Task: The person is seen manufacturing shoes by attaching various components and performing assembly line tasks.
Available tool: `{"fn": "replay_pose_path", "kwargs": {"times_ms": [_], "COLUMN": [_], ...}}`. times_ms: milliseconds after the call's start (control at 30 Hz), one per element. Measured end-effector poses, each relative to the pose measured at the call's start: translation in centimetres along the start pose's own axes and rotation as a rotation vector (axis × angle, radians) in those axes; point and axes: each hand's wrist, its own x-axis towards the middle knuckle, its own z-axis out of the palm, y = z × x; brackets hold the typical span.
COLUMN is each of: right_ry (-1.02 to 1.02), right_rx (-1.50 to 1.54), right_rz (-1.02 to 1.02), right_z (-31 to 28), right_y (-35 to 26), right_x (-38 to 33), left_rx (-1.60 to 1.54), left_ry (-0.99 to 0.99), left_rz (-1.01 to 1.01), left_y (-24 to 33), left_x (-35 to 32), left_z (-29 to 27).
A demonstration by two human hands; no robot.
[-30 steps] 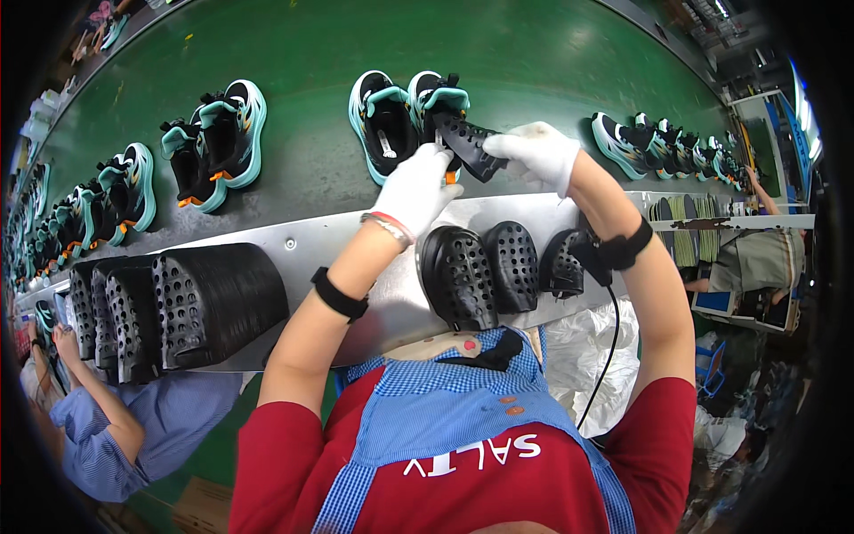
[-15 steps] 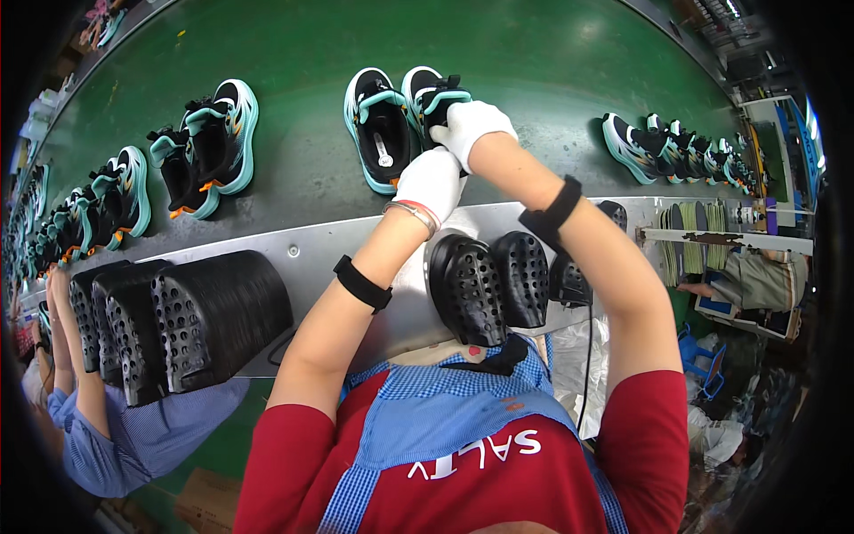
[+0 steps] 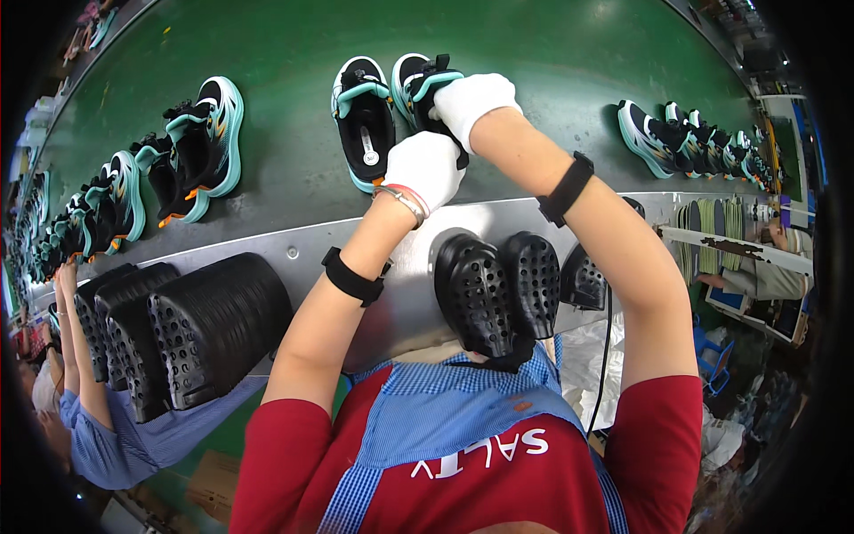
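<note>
A pair of black, white and mint-green sneakers sits in front of me on a green work surface (image 3: 551, 53). My left hand (image 3: 425, 169), in a white glove, is closed round the heel end of the right-hand sneaker (image 3: 409, 78). My gloved right hand (image 3: 480, 105) grips the same sneaker at its collar, with the fingers partly hidden at the opening. Both hands cover most of that shoe's rear half. The left-hand sneaker (image 3: 342, 105) stands beside it untouched, a pale label showing on its insole.
Rows of similar sneakers stand at left (image 3: 222, 133) and right (image 3: 645, 142). Black perforated foot-shaped forms line the metal ledge (image 3: 334, 233), some at left (image 3: 227, 311), others before my apron (image 3: 480, 298). A co-worker's arms (image 3: 84, 356) reach in at far left.
My left hand has shifted slightly left and curled further round the heel. My right hand stays at the collar. The pair appears slightly farther up and left in view.
</note>
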Motion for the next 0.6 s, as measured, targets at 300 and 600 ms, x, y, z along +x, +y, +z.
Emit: {"fn": "replay_pose_path", "kwargs": {"times_ms": [300, 600], "right_ry": [0.07, -0.059], "right_rx": [0.1, 0.442], "right_rz": [0.002, 0.23], "right_z": [0.5, -0.4], "right_y": [0.6, 2.6], "right_x": [-0.9, -4.0], "left_rx": [0.052, 0.198], "left_ry": [-0.016, 0.505], "left_rz": [-0.033, -0.509], "left_y": [0.4, -2.6], "left_x": [-1.3, -5.2], "left_z": [-0.3, -8.7]}}
